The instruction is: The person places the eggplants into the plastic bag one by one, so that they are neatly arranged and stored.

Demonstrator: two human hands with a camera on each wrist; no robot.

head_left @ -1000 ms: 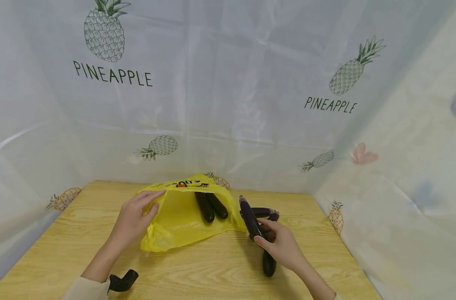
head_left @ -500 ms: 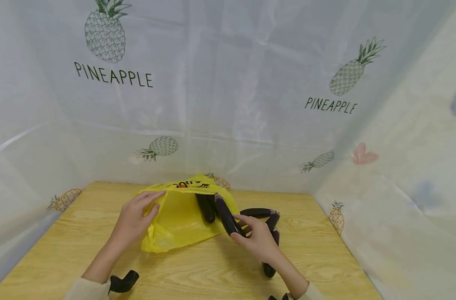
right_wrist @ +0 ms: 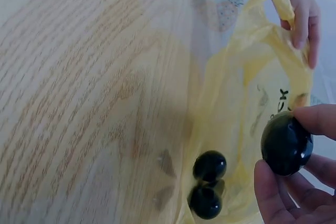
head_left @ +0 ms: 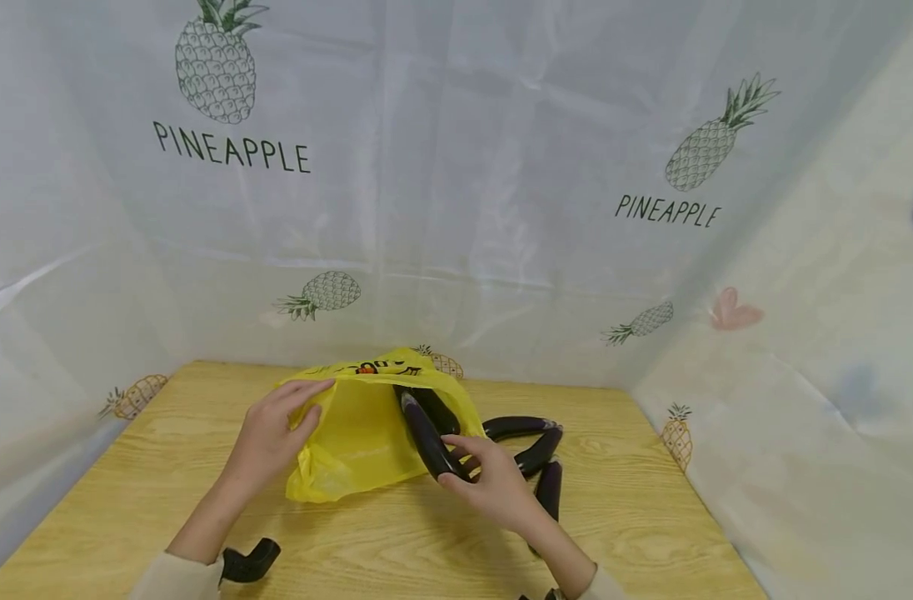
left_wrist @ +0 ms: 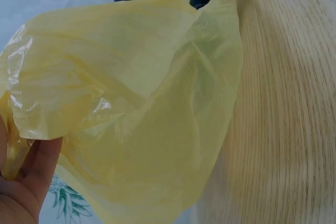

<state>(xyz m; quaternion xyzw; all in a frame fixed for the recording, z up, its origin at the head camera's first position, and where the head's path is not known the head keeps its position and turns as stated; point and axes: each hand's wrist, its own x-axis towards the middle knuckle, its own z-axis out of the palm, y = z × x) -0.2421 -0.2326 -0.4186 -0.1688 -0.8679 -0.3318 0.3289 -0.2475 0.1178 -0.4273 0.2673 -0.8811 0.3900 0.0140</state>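
right grip (head_left: 494,483): holding eggplant (head_left: 429,440) | shifted leftward into bag (head_left: 355,442) mouth | left grip (head_left: 276,425): pinching bag

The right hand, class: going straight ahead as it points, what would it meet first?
Probably the inner wall of the open yellow plastic bag; depth is unclear, so perhaps the glossy dark-purple eggplants inside it.

Bagged eggplants (head_left: 438,408), far ends hidden

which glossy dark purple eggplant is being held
The eggplant slanting into the yellow plastic bag: it alone is gripped, by the right hand.
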